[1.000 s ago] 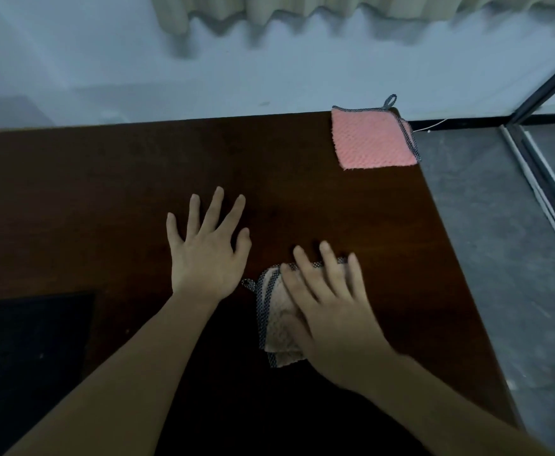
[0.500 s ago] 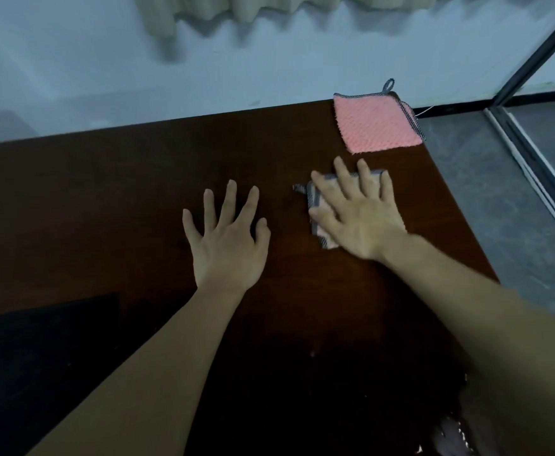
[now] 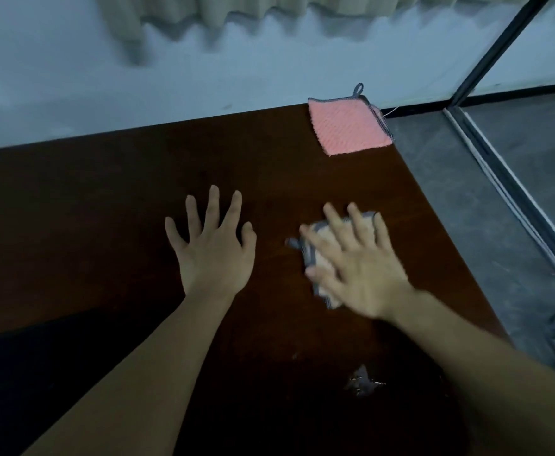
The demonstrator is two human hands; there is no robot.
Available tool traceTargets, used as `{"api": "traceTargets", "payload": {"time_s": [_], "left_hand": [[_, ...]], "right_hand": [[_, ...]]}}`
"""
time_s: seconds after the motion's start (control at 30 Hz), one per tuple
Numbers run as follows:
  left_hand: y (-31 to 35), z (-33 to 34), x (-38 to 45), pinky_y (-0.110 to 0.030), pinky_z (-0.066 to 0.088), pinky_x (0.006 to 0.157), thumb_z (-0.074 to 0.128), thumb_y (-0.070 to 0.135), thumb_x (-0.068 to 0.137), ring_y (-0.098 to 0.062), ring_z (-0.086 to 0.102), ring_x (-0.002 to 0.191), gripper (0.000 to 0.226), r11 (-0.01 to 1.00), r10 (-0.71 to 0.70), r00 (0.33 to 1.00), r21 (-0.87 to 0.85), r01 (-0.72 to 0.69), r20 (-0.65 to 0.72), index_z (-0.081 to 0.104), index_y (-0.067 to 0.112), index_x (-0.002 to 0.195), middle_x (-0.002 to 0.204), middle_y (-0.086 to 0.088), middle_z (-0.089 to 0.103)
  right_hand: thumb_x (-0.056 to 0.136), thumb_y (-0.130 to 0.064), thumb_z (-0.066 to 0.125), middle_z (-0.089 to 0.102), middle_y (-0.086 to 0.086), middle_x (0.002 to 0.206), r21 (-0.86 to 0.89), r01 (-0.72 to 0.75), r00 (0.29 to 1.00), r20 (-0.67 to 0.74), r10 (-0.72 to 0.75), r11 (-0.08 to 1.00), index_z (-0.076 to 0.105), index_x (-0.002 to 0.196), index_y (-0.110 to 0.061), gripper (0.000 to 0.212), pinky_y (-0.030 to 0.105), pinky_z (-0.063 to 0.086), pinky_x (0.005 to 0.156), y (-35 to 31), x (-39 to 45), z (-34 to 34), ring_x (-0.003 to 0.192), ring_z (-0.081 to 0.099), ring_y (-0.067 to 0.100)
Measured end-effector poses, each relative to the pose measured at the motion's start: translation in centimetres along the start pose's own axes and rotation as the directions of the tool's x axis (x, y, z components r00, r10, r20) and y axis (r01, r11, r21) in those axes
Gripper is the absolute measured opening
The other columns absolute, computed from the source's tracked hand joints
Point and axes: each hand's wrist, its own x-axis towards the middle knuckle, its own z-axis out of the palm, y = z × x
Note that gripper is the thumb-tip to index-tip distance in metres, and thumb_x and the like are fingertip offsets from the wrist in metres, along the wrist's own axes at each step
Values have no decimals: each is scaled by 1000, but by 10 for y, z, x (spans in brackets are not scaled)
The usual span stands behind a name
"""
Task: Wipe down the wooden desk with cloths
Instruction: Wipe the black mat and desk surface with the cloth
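Head view, looking down on a dark wooden counter [image 3: 105, 199] in dim light. The right hand [image 3: 356, 261] lies flat on a folded beige cloth [image 3: 322, 258] with a grey edge, fingers straight and spread, pressing it to the wood rather than gripping it; the hand is blurred. The left hand [image 3: 212, 245] rests palm down just beside it, fingers splayed, holding nothing. A second cloth, the pink cloth [image 3: 348, 126], sits flat at the far right corner, its edge just at the counter's rim, a small loop poking past the back.

Near the front edge a wet patch [image 3: 363, 383] glints, apart from both hands.

Risks, as I judge them: the beige cloth is only pinned by a flat palm, so a fast stroke could bunch it or slide it out from under. A sweep toward the far corner could nudge the pink cloth off onto the floor [image 3: 467, 192]. The wet patch could be missed, or smeared by a forearm.
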Motion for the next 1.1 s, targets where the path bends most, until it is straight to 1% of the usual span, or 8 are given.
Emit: {"api": "traceTargets", "payload": {"time_s": [0.13, 0.23, 0.37, 0.53, 0.63, 0.87, 1.03, 1.1], "left_hand": [[0, 2, -1, -62, -7, 122, 15, 54, 104, -28, -17, 155, 59, 1000, 3, 1000, -4, -3, -3, -2, 43, 160, 170, 6, -12], [1, 2, -2, -60, -9, 122, 16, 55, 104, -27, -17, 155, 59, 1000, 1, 1000, 2, -1, -18, -3, 44, 160, 170, 7, -12], [4, 1, -2, -58, -10, 123, 16, 55, 104, -25, -18, 155, 59, 1000, -14, 1000, -4, 14, -14, -3, 45, 159, 169, 9, -12], [5, 1, -5, -57, -11, 122, 17, 56, 104, -24, -16, 155, 59, 1000, -20, 999, -18, 19, -33, 3, 45, 160, 170, 9, -8], [5, 1, -6, -56, -10, 123, 22, 53, 105, -24, -12, 156, 58, 1000, 5, 997, -31, -7, -79, 11, 43, 160, 170, 9, -2], [8, -2, -16, -57, -7, 123, 28, 49, 105, -24, -4, 157, 56, 999, 8, 990, -36, -13, -138, 21, 39, 160, 170, 7, 10], [34, -1, -41, -54, -9, 123, 25, 53, 103, -20, -5, 157, 57, 993, 2, 997, -119, -12, -83, 20, 43, 159, 169, 11, 9], [44, 6, -49, -54, -9, 123, 23, 55, 104, -20, -6, 157, 56, 991, 31, 998, -126, -39, -63, 20, 44, 159, 169, 12, 8]], "right_hand": [[90, -79, -1, -18, -2, 169, 37, -145, 989, -24, 146, 989, -14, 153, -56, 68, 62, -10, 121, 37, 62, -19, 153, -19, 34], [91, -78, -1, -17, -1, 169, 41, -159, 987, -19, 160, 986, -10, 155, -54, 69, 62, -10, 121, 40, 65, -21, 153, -19, 34], [89, -77, -11, -23, 1, 167, 4, -30, 999, -12, 30, 1000, -22, 152, -51, 69, 62, -10, 120, 25, 5, -4, 152, -23, 36], [93, -78, -5, -19, 1, 167, -24, 165, 986, 27, -165, 986, -11, 156, -51, 68, 62, -7, 121, 27, -40, 9, 152, -20, 36], [88, -79, -7, -31, -5, 164, -10, 145, 989, 17, -145, 989, -23, 149, -57, 67, 57, -18, 119, 50, -11, 2, 150, -31, 31], [94, -76, 4, -17, -1, 169, -16, -11, 1000, -29, 11, 1000, -11, 155, -52, 68, 62, -10, 121, 84, 59, -21, 153, -19, 34], [95, -74, 2, -30, 0, 164, -17, 148, 989, 21, -147, 989, -24, 151, -50, 66, 61, -14, 120, 72, -22, -1, 150, -28, 34], [98, -74, 6, -25, 1, 165, -22, 230, 973, 17, -230, 973, -16, 155, -50, 65, 60, -13, 120, 71, -56, 10, 151, -24, 35]]}}
